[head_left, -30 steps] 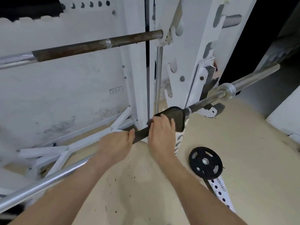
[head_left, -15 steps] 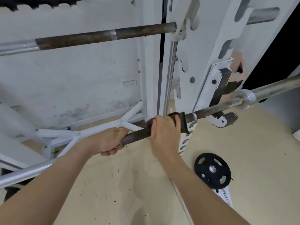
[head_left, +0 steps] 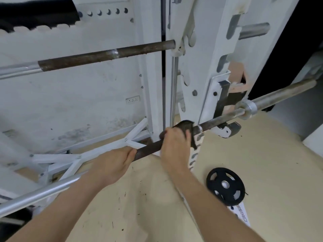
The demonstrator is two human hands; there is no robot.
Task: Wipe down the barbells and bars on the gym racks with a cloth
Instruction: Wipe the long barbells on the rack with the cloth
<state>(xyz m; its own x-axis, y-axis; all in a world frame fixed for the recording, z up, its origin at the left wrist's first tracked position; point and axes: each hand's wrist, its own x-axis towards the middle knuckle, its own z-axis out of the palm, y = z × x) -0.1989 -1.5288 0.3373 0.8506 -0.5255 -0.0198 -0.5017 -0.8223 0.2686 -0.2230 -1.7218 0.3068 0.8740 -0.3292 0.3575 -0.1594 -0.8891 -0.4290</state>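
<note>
The left hand [head_left: 113,165] grips the rusty barbell [head_left: 148,150] bare, while the right hand [head_left: 174,145] just beside it clamps a dark cloth [head_left: 185,125] round the shaft, which looks heavy, stiff and rough, so the soft cloth should wrap fully

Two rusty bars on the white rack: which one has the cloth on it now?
The lower rusty barbell: the right hand wraps the dark cloth round it and the left hand grips it. The upper rusty bar is untouched.
</note>
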